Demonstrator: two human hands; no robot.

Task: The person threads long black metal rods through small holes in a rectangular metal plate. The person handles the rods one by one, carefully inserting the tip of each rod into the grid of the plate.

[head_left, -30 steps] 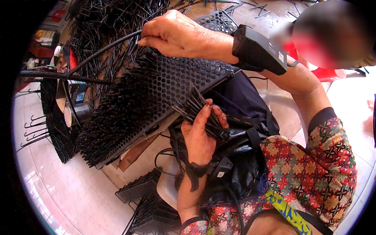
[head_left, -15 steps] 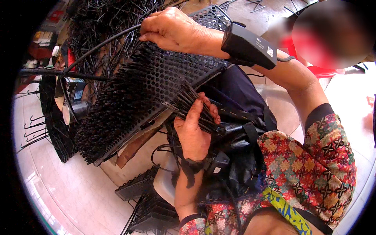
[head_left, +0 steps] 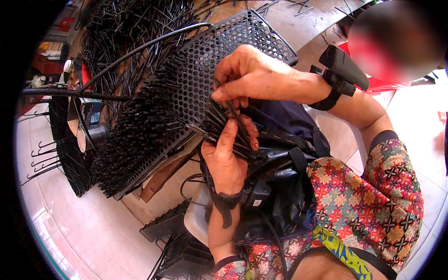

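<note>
My left hand (head_left: 226,161) is closed round a bundle of thin black sticks (head_left: 210,125), its thumb lying along them. Just above the bundle, my right hand (head_left: 259,77) has thumb and fingers pinched together; what they hold, if anything, is too small and dark to make out. Beyond both hands lies a slanted black perforated tray (head_left: 198,77) full of round holes. Many short black sticks (head_left: 135,135) stand packed upright across its left and lower-left part, while its holes toward the upper right show bare.
A large heap of loose black sticks (head_left: 135,42) lies behind the tray. A black metal rod frame (head_left: 140,49) crosses at the left, near hooked wires (head_left: 42,158) and a metal can (head_left: 95,135). Below stand more black racks (head_left: 184,256). Another person's blurred figure is at upper right.
My right hand has come down and to the right from the tray's upper side to the bundle, uncovering the tray's far end. My left hand keeps its hold, barely shifted.
</note>
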